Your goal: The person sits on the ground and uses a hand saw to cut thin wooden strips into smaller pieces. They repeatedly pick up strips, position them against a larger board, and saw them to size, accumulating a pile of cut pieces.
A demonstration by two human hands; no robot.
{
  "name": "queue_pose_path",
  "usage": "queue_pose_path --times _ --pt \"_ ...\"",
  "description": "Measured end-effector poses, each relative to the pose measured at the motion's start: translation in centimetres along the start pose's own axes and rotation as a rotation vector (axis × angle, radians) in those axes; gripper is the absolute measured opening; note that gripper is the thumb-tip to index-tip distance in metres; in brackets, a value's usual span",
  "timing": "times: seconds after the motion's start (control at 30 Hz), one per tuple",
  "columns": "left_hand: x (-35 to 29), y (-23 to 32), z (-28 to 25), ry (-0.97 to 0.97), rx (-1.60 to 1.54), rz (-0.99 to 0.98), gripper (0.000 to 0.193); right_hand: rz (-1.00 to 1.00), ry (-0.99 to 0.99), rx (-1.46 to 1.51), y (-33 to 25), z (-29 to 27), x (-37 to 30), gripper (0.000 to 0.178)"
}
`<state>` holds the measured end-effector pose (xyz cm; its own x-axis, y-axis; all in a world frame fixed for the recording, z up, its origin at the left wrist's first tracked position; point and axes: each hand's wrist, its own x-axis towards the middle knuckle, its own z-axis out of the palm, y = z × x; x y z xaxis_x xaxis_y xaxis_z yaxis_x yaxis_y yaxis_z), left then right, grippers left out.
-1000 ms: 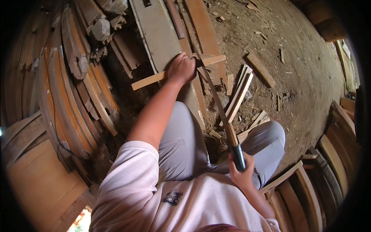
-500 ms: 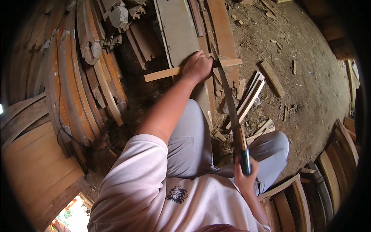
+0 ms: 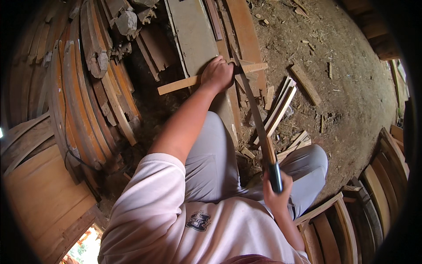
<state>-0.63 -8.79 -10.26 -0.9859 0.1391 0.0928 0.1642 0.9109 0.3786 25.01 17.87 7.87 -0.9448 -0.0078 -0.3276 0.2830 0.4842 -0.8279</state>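
Observation:
My left hand (image 3: pixel 217 75) is closed around a narrow wooden strip (image 3: pixel 178 85), pressing it down across a grey board (image 3: pixel 189 33). The strip sticks out on both sides of the hand. In my right hand (image 3: pixel 278 191) is the dark handle of a handsaw (image 3: pixel 253 103), held near my right thigh. The long blade points away from me, and its far part lies across the strip just right of my left hand. I cannot make out how deep the teeth sit in the wood.
Stacked planks (image 3: pixel 70 97) fill the left side, with broken timber (image 3: pixel 127 23) beside them. A reddish-brown board (image 3: pixel 247 39) lies right of the grey one. Pale sticks (image 3: pixel 281 108), a loose plank (image 3: pixel 306 84) and chips are scattered on the dirt floor. Slatted wooden pieces (image 3: pixel 338 224) stand at lower right.
My right hand and the saw have shifted slightly away from me. The left hand keeps its hold on the strip. The whole view has moved a little.

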Motion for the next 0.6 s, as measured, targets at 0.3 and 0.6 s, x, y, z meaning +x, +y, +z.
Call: queue_pose_path --times 0.3,0.6 --pt "0.5 -4.1 4.2 0.010 0.159 0.147 0.022 -0.006 0.060 0.133 -1.1 5.1 10.3 0.008" --pt "0.4 -0.9 0.2 -0.117 0.199 0.150 0.025 -0.039 0.021 0.039 0.3 1.7 3.7 0.006"
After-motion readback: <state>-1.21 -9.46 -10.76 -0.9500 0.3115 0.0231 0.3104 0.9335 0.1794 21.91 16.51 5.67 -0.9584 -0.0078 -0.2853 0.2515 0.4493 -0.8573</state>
